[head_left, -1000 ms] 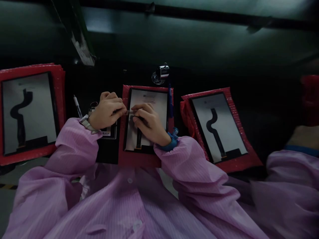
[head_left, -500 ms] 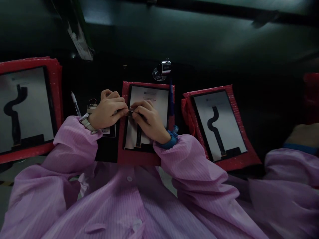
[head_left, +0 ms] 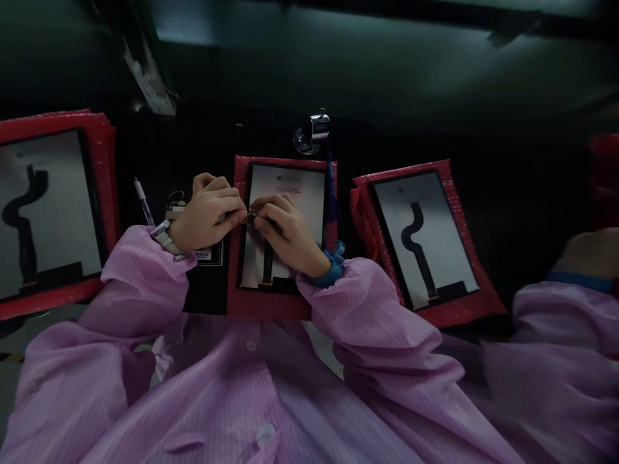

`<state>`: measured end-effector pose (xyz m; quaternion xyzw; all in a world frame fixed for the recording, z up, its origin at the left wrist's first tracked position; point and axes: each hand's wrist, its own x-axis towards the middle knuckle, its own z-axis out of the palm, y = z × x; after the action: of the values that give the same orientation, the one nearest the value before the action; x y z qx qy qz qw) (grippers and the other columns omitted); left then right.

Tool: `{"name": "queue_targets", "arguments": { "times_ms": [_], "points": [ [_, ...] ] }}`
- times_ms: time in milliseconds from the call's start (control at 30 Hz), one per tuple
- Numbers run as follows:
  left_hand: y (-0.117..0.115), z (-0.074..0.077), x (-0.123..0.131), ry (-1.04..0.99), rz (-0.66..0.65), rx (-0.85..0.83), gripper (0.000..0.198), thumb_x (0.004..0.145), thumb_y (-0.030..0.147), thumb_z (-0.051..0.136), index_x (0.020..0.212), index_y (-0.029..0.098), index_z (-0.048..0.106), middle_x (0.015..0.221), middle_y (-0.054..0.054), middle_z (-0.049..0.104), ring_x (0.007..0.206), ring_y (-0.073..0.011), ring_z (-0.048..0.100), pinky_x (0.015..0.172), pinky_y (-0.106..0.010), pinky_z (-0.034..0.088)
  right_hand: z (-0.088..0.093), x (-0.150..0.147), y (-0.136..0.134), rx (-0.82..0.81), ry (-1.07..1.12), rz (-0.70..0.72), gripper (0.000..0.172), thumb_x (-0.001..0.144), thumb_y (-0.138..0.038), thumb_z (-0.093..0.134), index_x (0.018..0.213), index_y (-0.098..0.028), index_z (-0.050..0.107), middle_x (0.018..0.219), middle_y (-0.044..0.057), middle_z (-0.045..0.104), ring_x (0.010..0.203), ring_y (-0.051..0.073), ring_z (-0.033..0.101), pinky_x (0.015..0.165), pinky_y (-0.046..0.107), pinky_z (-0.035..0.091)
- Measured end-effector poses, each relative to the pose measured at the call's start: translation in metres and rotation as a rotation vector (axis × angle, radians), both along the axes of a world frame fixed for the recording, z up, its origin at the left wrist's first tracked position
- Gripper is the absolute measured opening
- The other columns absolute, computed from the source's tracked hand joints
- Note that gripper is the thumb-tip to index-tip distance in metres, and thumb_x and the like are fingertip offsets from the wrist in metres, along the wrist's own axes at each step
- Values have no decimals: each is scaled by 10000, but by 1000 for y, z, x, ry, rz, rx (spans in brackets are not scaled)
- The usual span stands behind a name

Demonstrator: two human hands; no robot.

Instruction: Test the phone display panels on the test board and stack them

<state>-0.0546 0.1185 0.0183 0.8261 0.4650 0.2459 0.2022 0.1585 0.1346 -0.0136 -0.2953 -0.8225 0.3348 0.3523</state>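
A flat display panel (head_left: 313,200) with a pale back and dark border lies on red bubble wrap (head_left: 271,308) in front of me. Its black flex cable (head_left: 267,264) runs up from the lower edge and disappears under my right hand (head_left: 293,238). That hand's thumb and finger pinch the cable's small dark end at the panel's left side. Coming from the left, my left hand (head_left: 210,214) has its fingertips pressed together right at that same end; what lies between them is too small to see. Partly under my left hand is a small device with a board (head_left: 175,207) and wires.
Similar panels on red wrap lie at left (head_left: 62,212) and right (head_left: 430,225). A pen (head_left: 144,201) rests left of my wrist. Beyond the middle panel stands a chrome tally counter (head_left: 316,129); a blue strip (head_left: 331,193) borders the panel. Another person's hand (head_left: 592,254) is far right.
The view has shifted slightly. Both my hands keep their pinch at the cable's end, with barely any finger movement. The other person's hand at right has moved a little.
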Motion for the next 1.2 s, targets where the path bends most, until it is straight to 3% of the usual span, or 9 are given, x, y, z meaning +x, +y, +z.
{"name": "queue_targets", "arguments": {
  "times_ms": [800, 933, 1100, 1200],
  "points": [
    [-1, -7, 1, -79, 60, 74, 379, 994, 508, 559, 800, 238, 742, 766, -15, 713, 849, -209, 611, 978, -473, 351, 5, 0, 0, -27, -42, 71, 199, 1047, -299, 450, 870, -235, 515, 1108, 62, 653, 1067, 210, 580, 942, 418, 467],
    [-1, -6, -1, -74, 63, 48, 440, 1009, 563, 498, 851, 245, 759, 786, -23, 721, 855, -209, 605, 992, -472, 344, 5, 1, 1, -18, -18, 47, 184, 1036, -290, 468, 872, -233, 529, 1097, 64, 657, 1063, 213, 578, 970, 433, 456],
    [-2, -5, -1, -62, 65, 53, 447, 1045, 490, 413, 950, 245, 775, 806, -28, 714, 860, -213, 599, 984, -480, 335, 5, 1, 1, -32, -6, 1, 179, 1023, -285, 486, 866, -231, 551, 1090, 66, 665, 1056, 222, 583, 1013, 462, 435],
    [-1, -6, -2, -42, 83, 64, 409, 1033, 453, 438, 908, 234, 759, 777, -21, 693, 851, -212, 595, 997, -489, 327, 6, 1, 1, -16, 3, -9, 189, 1024, -290, 486, 856, -230, 551, 1088, 70, 668, 1052, 223, 584, 1003, 459, 440]
  ]
}}
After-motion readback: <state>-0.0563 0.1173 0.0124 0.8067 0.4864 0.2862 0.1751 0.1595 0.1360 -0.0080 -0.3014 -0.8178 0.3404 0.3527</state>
